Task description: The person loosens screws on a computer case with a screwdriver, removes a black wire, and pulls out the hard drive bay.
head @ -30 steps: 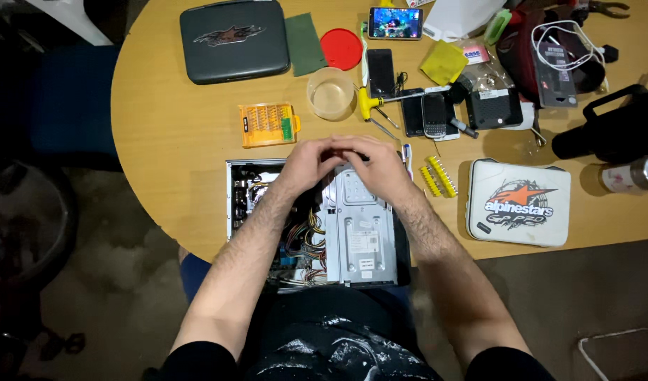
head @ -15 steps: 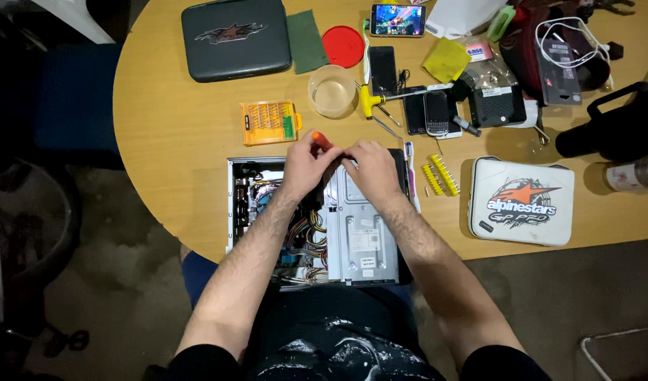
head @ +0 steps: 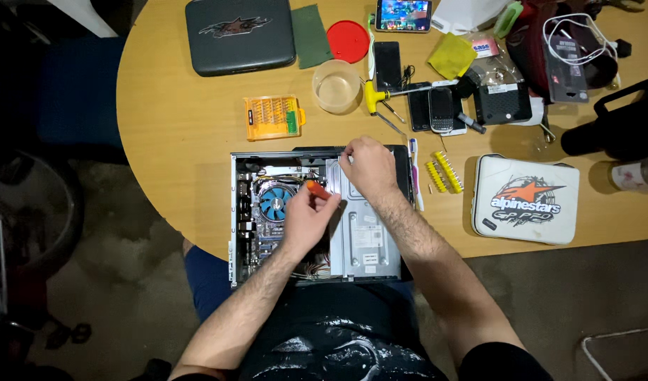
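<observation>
An open desktop computer case (head: 233,212) lies at the near edge of the round wooden table (head: 183,134). Inside it I see a blue cooler fan (head: 272,202) and a silver drive cage (head: 366,236). My left hand (head: 306,222) holds a small screwdriver with an orange handle (head: 317,189) above the case's middle. My right hand (head: 366,166) rests on the far top of the drive cage, fingers pinched at its edge; anything held there is hidden.
An orange bit-set box (head: 272,117), a clear plastic cup (head: 336,85), a red lid (head: 348,40), a dark hard case (head: 239,34), phones (head: 440,107), yellow bits (head: 444,171) and a white pouch (head: 525,200) lie about the table. A dark bag (head: 624,127) sits far right.
Both hands were together at the case's far edge. My left hand has drawn back toward me with the orange-handled screwdriver; my right hand stays on the drive cage.
</observation>
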